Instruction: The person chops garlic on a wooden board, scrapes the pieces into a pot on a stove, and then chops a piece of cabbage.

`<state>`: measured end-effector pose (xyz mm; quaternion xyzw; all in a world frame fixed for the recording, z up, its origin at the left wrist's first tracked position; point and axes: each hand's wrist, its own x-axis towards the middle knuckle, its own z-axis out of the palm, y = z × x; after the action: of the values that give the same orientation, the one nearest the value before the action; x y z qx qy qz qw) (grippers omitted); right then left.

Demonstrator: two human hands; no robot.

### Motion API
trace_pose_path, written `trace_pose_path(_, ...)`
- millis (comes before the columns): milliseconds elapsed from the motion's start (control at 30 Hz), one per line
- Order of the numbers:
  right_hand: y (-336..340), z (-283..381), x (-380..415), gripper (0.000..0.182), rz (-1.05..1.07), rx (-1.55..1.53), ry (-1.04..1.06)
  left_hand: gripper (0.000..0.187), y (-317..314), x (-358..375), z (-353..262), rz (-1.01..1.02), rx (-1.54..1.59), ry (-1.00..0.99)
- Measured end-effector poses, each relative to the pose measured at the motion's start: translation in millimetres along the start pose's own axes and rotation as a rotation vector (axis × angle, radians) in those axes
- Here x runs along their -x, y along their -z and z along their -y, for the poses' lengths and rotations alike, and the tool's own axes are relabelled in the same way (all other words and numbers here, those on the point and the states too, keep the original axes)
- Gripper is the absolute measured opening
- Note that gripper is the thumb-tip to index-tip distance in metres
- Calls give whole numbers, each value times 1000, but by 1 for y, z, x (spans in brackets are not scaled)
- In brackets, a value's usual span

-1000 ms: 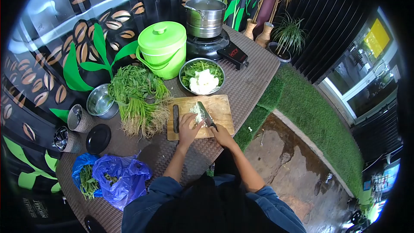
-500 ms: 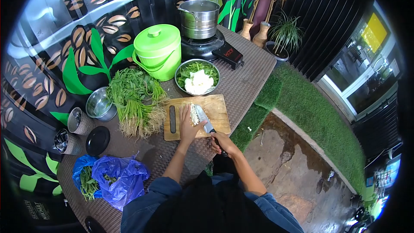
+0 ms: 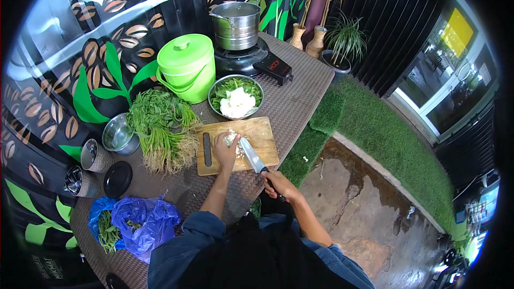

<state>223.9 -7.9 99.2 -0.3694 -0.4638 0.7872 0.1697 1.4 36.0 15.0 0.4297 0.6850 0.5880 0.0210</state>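
Note:
On the wooden cutting board [image 3: 262,135] lie finely chopped white pieces [image 3: 240,150] that look like garlic. My right hand [image 3: 280,185] is wrapped round the black handle of a kitchen knife [image 3: 251,156], its blade slanting up and left across the board. Bent inward at the pile, my left hand [image 3: 224,153] has some white pieces between fingers and thumb, the thumb close to the blade's tip. Just beyond the board stands a metal bowl [image 3: 213,107] of green leaves with a white heap on top.
A bunch of rooted greens [image 3: 163,128] lies left of the board, near a steel bowl [image 3: 119,135]. Behind are a lidded green bucket [image 3: 187,69] and a steel pot [image 3: 235,27] on a stove [image 3: 243,61]. Blue plastic bags [image 3: 144,225] sit near left; the table edge is right.
My left fingers, stretched out along the pile before, have drawn in and curled around some pieces. The knife stays in my right hand. The whole view has shifted slightly.

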Motion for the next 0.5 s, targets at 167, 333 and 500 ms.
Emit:
trace_pose_path(167, 3, -12, -7, 25, -95, 268, 116, 20, 10, 4, 5, 131, 88, 134)
trace_pose_path(333, 12, -28, -21, 29, -255, 677, 248, 14, 21, 6, -5, 179, 112, 12)
trace_pose_path(500, 3, -28, -19, 29, -609, 1156, 468, 18, 20, 11, -8, 216, 119, -35)
